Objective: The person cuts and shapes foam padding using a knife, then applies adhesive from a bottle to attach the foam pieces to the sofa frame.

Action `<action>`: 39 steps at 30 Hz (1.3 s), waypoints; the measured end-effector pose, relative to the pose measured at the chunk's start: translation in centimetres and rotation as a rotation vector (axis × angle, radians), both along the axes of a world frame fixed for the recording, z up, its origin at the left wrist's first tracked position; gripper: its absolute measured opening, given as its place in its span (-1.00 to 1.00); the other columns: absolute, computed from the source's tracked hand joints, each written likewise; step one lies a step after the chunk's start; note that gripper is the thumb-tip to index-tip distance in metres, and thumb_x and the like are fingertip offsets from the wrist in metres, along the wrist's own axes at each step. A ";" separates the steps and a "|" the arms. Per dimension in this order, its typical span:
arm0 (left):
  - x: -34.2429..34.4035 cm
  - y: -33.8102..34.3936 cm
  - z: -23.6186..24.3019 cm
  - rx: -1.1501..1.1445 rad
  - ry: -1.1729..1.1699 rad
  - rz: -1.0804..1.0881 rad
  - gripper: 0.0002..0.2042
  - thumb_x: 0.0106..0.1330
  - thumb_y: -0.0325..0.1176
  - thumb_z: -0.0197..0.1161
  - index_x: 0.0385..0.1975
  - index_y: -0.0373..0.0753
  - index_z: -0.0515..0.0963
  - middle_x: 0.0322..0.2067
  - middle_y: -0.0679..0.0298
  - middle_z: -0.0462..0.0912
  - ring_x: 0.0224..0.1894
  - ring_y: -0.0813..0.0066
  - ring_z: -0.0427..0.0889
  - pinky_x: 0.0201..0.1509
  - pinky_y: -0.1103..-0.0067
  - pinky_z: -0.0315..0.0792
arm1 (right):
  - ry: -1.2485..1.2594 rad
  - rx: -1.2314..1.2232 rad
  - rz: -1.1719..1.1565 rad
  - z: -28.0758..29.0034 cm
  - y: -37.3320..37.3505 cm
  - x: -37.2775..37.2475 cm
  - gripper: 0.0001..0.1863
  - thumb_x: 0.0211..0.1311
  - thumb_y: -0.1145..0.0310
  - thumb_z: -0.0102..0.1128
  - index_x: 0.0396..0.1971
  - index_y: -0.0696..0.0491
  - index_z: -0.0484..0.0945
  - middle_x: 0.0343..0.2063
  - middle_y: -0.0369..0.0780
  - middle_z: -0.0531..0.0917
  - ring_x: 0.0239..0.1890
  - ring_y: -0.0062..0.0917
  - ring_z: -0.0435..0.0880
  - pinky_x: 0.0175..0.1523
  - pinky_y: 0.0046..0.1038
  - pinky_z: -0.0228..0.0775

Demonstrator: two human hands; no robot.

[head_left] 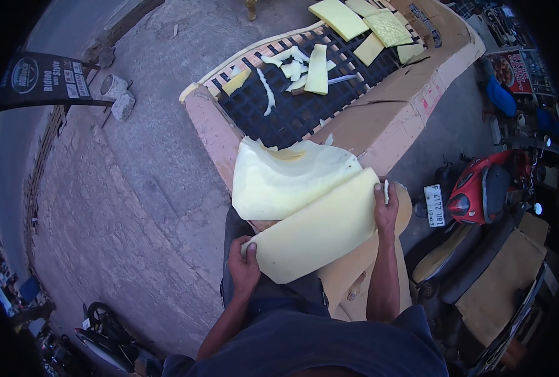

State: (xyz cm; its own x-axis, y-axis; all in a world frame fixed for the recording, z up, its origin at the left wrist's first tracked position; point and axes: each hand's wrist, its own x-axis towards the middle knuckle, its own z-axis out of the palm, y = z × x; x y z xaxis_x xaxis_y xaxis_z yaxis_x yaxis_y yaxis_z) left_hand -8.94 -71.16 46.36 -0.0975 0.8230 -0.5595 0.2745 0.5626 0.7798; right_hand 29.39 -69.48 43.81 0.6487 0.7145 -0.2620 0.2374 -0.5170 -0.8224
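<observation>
A flat pale-yellow foam sheet (317, 229) lies slantwise above my lap. My left hand (244, 267) pinches its lower left corner, thumb on top. At its right end my right hand (386, 204) grips the edge, and a small whitish piece shows by the fingers. Just beyond the sheet, partly covered by it, rests a thicker carved foam block (286, 179) with a curved, scooped far edge. Farther off, a long foam strip (317, 69) and thin foam offcuts (295, 56) lie on black webbing (248, 107). A knife-like blade (342, 79) sticks out beside the strip.
The webbing is stretched over a seat frame with cardboard-covered sides (380, 125). Several foam slabs (339, 17) lie at its far end. To the right stand a red motorcycle (481, 191) and stacked padded panels (499, 283). A sign board (44, 78) and stones (123, 105) are at far left.
</observation>
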 end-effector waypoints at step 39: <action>-3.2 18.6 6.6 0.632 -0.248 0.131 -0.53 0.59 -0.13 -0.05 -0.61 -0.21 0.44 -0.63 0.31 0.40 -0.53 0.46 0.26 -0.37 0.45 0.21 | 0.203 0.306 -0.080 8.1 2.8 -2.3 -0.67 0.46 0.18 0.23 0.03 0.08 0.69 0.05 -0.16 0.69 0.16 -0.47 0.60 0.28 -0.37 0.39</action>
